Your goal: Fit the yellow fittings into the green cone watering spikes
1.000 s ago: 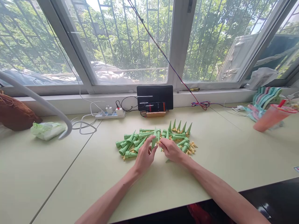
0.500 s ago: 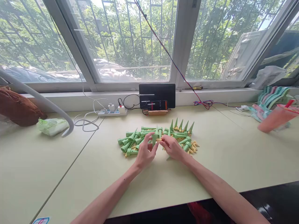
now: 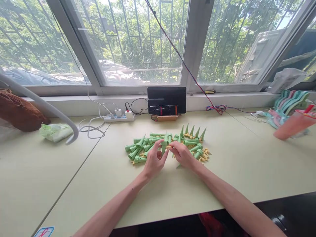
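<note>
While the left hand (image 3: 154,162) grips a cone (image 3: 163,146), the right (image 3: 184,155) pinches a yellow peg (image 3: 169,147).

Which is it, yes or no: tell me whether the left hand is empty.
No, the left hand holds a green cone between its thumb and fingers.

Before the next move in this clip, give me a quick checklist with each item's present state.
1. Left hand gripping a green cone: ok.
2. Right hand pinching a yellow piece: ok.
3. Yellow piece fully seated in the cone: cannot tell, too small.
4. Loose yellow pieces beside the right hand: ok.
5. Row of standing cones upright: ok.
6. Pink cup apart from both hands: ok.
</note>
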The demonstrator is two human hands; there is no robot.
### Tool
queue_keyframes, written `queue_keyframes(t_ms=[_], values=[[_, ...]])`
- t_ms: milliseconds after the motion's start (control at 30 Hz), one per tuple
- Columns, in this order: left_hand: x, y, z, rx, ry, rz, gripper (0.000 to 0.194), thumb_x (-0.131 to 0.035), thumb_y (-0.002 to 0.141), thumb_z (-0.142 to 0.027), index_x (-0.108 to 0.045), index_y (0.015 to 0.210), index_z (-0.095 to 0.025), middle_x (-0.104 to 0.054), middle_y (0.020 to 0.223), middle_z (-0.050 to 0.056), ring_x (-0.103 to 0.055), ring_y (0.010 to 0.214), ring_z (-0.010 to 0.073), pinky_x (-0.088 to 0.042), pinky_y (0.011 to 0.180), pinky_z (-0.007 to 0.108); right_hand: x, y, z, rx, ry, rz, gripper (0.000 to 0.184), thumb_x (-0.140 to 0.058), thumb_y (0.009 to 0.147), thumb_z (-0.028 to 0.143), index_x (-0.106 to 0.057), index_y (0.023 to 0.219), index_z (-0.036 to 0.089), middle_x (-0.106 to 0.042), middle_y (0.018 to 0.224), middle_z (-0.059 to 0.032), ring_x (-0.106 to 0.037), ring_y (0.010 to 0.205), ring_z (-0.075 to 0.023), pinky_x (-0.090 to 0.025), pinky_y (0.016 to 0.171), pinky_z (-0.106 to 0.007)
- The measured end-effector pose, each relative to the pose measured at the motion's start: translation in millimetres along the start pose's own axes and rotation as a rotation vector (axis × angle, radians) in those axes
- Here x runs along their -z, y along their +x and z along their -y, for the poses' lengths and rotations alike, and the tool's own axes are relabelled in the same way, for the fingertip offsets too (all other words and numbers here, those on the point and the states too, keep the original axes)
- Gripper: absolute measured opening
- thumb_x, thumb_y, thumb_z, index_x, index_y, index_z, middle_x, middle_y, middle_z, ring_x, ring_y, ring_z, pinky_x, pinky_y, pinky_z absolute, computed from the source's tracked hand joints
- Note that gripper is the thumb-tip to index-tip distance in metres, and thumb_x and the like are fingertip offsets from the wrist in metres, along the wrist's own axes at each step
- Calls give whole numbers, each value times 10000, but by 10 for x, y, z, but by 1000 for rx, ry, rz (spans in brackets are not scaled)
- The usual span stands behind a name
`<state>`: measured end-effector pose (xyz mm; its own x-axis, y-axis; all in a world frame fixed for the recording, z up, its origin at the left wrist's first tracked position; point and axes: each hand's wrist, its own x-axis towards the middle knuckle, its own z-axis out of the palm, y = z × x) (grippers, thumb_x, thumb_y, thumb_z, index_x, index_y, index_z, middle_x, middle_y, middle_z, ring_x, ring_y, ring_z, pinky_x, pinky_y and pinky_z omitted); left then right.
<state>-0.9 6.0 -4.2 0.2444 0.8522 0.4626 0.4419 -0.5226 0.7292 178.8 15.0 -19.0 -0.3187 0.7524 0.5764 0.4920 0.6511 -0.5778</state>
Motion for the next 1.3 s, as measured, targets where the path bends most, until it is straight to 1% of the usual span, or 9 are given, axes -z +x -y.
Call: queue_keyframes(t_ms=[200, 400, 500, 667, 833, 967, 1133, 1300], values=[[-13, -10, -6, -75, 41, -12, 401, -563, 907, -303, -444, 1276, -199, -507, 689, -58, -459, 432, 54, -447, 515, 202, -3, -14, 8, 43, 9, -11, 197, -371, 1013, 238, -541, 925, 193, -527, 782, -24, -469, 667, -142, -388, 623, -255], [-20, -16, -25, -125, 41, -27, 370, -563, 909, -265, -449, 1258, -216, -582, 851, -8, -419, 423, 23, -448, 498, 190, -5, -29, 5, 46, 14, -19, 200, -372, 1004, 223, -505, 857, 194, -498, 741, -12, -438, 641, -137, -360, 602, -254], [-21, -22, -22, -152, 51, -20, 353, -551, 918, -239, -447, 1255, -218, -594, 839, -10, -430, 447, 33, -442, 503, 183, -4, -35, 10, 30, 35, -19, 203, -374, 999, 225, -489, 833, 197, -482, 721, -4, -421, 620, -133, -347, 591, -254], [-11, -23, 11, -190, 88, -6, 340, -538, 935, -230, -459, 1265, -208, -589, 784, -21, -412, 455, 44, -423, 501, 181, -8, -28, 38, -55, 131, -8, 241, -389, 993, 268, -466, 775, 200, -460, 658, 17, -406, 572, -121, -342, 573, -251], [10, -3, 64, -231, 150, 4, 341, -526, 951, -249, -464, 1282, -202, -617, 826, 2, -455, 487, 57, -431, 525, 190, 12, -1, 111, -192, 283, 53, 297, -383, 1000, 363, -464, 761, 206, -424, 520, 53, -398, 479, -111, -340, 525, -242], [29, 13, 96, -261, 190, 10, 335, -515, 959, -259, -462, 1284, -201, -644, 860, 18, -506, 506, 71, -451, 544, 202, 26, 16, 156, -263, 402, 88, 323, -392, 994, 423, -466, 766, 207, -417, 441, 75, -385, 410, -102, -353, 506, -240], [54, 31, 124, -311, 235, 7, 339, -502, 968, -276, -472, 1297, -205, -676, 888, 39, -613, 591, 108, -487, 581, 216, 24, 8, 133, -313, 535, 123, 338, -414, 984, 467, -470, 772, 209, -457, 429, 80, -379, 376, -91, -359, 495, -236], [68, 49, 139, -357, 261, 0, 343, -499, 971, -288, -480, 1304, -212, -697, 937, 61, -655, 635, 127, -513, 596, 225, 56, 13, 131, -349, 629, 171, 356, -433, 971, 492, -469, 761, 207, -468, 445, 78, -365, 382, -82, -327, 475, -229]])
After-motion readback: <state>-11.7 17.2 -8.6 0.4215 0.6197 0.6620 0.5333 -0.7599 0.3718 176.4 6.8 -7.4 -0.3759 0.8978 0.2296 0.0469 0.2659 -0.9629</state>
